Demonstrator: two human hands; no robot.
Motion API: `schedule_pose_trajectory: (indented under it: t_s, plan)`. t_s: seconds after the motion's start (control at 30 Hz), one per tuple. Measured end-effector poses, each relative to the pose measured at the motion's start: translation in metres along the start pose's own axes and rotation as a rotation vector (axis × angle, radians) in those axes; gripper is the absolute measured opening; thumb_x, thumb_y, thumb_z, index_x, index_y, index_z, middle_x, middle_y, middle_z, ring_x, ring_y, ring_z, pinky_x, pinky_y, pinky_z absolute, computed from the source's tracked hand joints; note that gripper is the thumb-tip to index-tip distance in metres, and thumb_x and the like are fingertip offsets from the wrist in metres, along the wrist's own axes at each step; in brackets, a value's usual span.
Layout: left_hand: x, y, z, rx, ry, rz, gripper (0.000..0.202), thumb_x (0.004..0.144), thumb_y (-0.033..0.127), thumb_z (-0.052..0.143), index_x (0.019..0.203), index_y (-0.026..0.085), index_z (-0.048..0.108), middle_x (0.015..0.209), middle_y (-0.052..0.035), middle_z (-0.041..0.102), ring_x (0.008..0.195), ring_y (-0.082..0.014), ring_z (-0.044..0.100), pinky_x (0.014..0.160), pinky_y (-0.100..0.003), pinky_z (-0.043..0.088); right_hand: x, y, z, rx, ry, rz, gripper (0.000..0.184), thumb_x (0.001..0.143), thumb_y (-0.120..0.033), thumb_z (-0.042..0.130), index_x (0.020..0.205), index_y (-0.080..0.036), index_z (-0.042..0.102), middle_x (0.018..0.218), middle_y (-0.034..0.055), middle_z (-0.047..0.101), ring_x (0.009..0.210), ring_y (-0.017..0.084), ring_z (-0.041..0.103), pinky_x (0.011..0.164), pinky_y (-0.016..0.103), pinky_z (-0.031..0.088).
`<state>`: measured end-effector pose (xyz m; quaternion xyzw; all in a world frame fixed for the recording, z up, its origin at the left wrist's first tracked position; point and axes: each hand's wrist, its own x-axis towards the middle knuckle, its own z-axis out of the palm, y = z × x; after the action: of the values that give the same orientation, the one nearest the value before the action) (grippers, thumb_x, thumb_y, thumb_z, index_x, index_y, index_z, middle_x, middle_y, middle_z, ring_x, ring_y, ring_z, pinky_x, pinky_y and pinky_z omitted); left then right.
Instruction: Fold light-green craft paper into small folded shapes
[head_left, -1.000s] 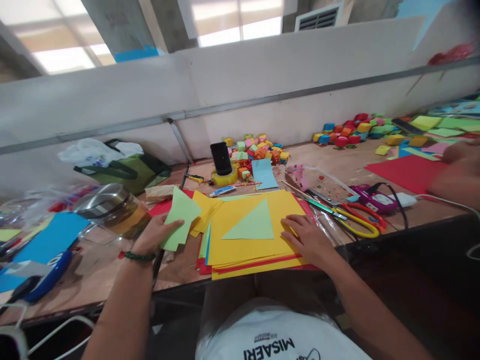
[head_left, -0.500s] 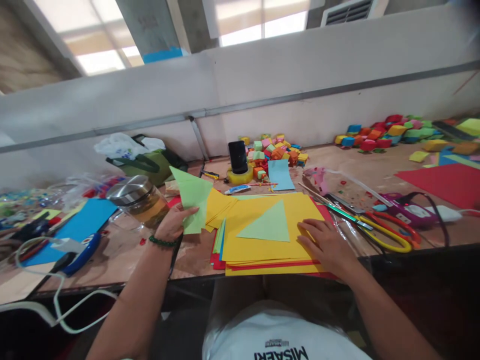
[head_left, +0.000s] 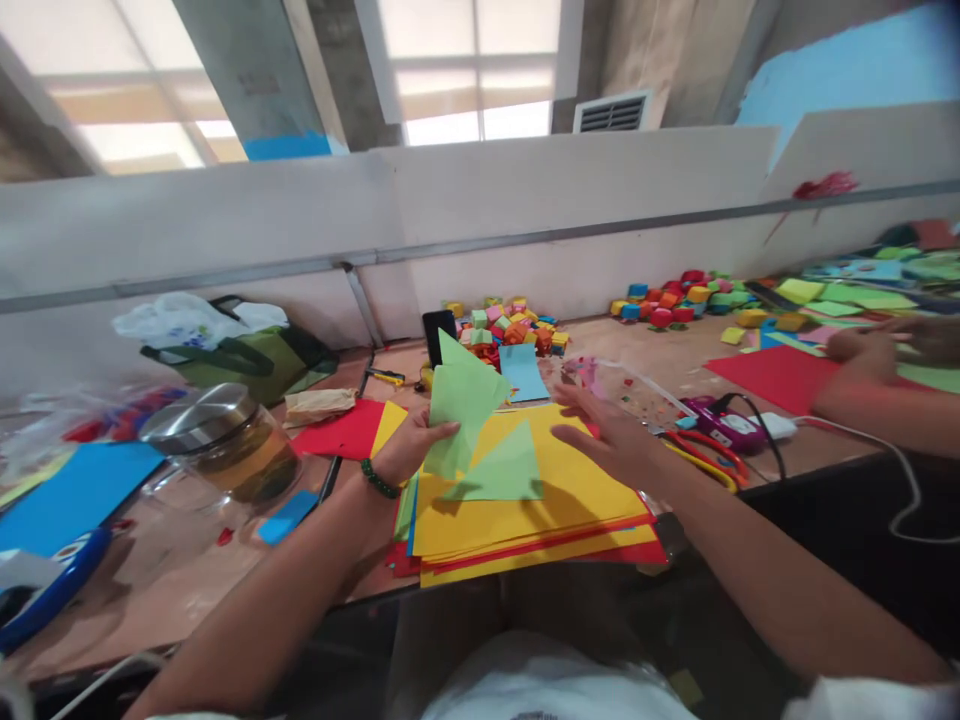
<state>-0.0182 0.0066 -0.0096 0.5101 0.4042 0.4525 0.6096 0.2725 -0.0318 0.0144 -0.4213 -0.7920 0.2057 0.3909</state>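
Observation:
My left hand pinches a piece of light green paper by its left edge, holding it up over the stack. My right hand is raised above the right side of the stack, fingers apart, with nothing in it. Below both lies a pile of coloured paper with a yellow sheet on top and red edges showing under it. On the yellow sheet rests a light green paper triangle, partly behind the held piece.
A glass cup with a steel lid stands at left. Behind the stack are a phone, a light blue sheet and a heap of paper cubes. Scissors and a purple power strip lie right. Another person's hand is far right.
My left hand has carried the green paper rightward over the stack. My right hand has lifted off the yellow sheet. The view has turned right, and another person's arm now shows.

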Motion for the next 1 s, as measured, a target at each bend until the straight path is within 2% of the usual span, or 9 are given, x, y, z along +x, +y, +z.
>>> schedule_pose_trajectory:
  t_s: [0.13, 0.23, 0.3, 0.43, 0.57, 0.7, 0.77, 0.87, 1.0]
  plan:
    - [0.011, -0.007, 0.009, 0.033, -0.031, 0.015, 0.045, 0.049, 0.034, 0.088, 0.085, 0.012, 0.071, 0.077, -0.0077, 0.075, 0.064, -0.0207, 0.069, 0.061, -0.029, 0.055, 0.066, 0.007, 0.024, 0.397, -0.109, 0.092, 0.05, 0.074, -0.031, 0.069, 0.121, -0.018, 0.058, 0.078, 0.0038, 0.069, 0.072, 0.017, 0.066, 0.069, 0.032, 0.055]
    - [0.016, -0.007, -0.001, 0.085, 0.014, 0.047, 0.046, 0.051, 0.039, 0.086, 0.085, 0.013, 0.07, 0.075, -0.008, 0.074, 0.062, -0.0211, 0.068, 0.059, -0.029, 0.055, 0.097, 0.022, 0.05, 0.606, -0.101, 0.213, 0.045, 0.063, -0.024, 0.076, 0.106, -0.015, 0.063, 0.059, -0.0041, 0.059, 0.059, 0.013, 0.06, 0.061, 0.027, 0.051]
    - [0.017, -0.006, -0.015, 0.132, 0.062, 0.066, 0.044, 0.054, 0.039, 0.084, 0.086, 0.013, 0.069, 0.072, -0.0082, 0.074, 0.061, -0.0221, 0.068, 0.057, -0.03, 0.054, 0.106, 0.034, 0.064, 0.698, -0.02, 0.222, 0.049, 0.06, -0.028, 0.078, 0.105, -0.015, 0.062, 0.054, -0.0077, 0.053, 0.054, 0.011, 0.056, 0.059, 0.026, 0.049]
    - [0.017, -0.005, -0.047, 0.222, 0.159, 0.074, 0.047, 0.06, 0.036, 0.08, 0.097, 0.011, 0.067, 0.071, -0.0091, 0.073, 0.064, -0.025, 0.068, 0.06, -0.035, 0.055, 0.104, 0.055, 0.074, 0.759, -0.019, 0.24, 0.052, 0.057, -0.035, 0.079, 0.102, -0.016, 0.062, 0.055, -0.0093, 0.049, 0.051, 0.008, 0.05, 0.057, 0.026, 0.045]
    - [0.023, -0.009, -0.059, 0.277, 0.247, 0.091, 0.064, 0.063, 0.033, 0.078, 0.121, 0.016, 0.057, 0.098, -0.0102, 0.072, 0.093, -0.0292, 0.067, 0.083, -0.044, 0.053, 0.1, 0.06, 0.066, 0.806, -0.024, 0.283, 0.054, 0.057, -0.037, 0.08, 0.104, -0.017, 0.061, 0.058, -0.0095, 0.047, 0.051, 0.007, 0.046, 0.054, 0.023, 0.041]
    - [0.022, -0.016, -0.035, 0.457, 0.343, 0.272, 0.08, 0.064, 0.035, 0.079, 0.136, 0.02, 0.046, 0.128, -0.0138, 0.059, 0.121, -0.0311, 0.053, 0.101, -0.045, 0.043, 0.095, 0.042, 0.064, 0.825, 0.044, 0.245, 0.054, 0.058, -0.04, 0.079, 0.104, -0.019, 0.059, 0.056, -0.0103, 0.044, 0.05, 0.007, 0.045, 0.052, 0.023, 0.041]
    - [0.016, -0.02, -0.012, 0.417, 0.232, 0.307, 0.085, 0.063, 0.034, 0.081, 0.139, 0.021, 0.043, 0.128, -0.0142, 0.058, 0.118, -0.0315, 0.055, 0.097, -0.045, 0.045, 0.089, 0.028, 0.071, 0.804, 0.057, 0.173, 0.052, 0.061, -0.041, 0.079, 0.103, -0.02, 0.059, 0.056, -0.0097, 0.046, 0.051, 0.008, 0.047, 0.053, 0.024, 0.043]
    - [0.005, -0.023, 0.019, 0.249, -0.056, 0.235, 0.085, 0.063, 0.031, 0.083, 0.138, 0.022, 0.045, 0.126, -0.0137, 0.06, 0.107, -0.0293, 0.061, 0.088, -0.038, 0.051, 0.077, 0.013, 0.087, 0.769, 0.009, 0.084, 0.051, 0.065, -0.041, 0.077, 0.107, -0.021, 0.058, 0.059, -0.0086, 0.049, 0.053, 0.009, 0.05, 0.054, 0.025, 0.046]
    - [-0.003, -0.022, 0.034, 0.014, -0.073, 0.154, 0.066, 0.061, 0.033, 0.084, 0.121, 0.018, 0.062, 0.104, -0.0105, 0.071, 0.097, -0.0284, 0.066, 0.078, -0.032, 0.053, 0.066, 0.011, 0.099, 0.682, -0.055, 0.025, 0.053, 0.072, -0.039, 0.072, 0.117, -0.02, 0.052, 0.061, -0.0081, 0.049, 0.053, 0.01, 0.052, 0.054, 0.026, 0.046]
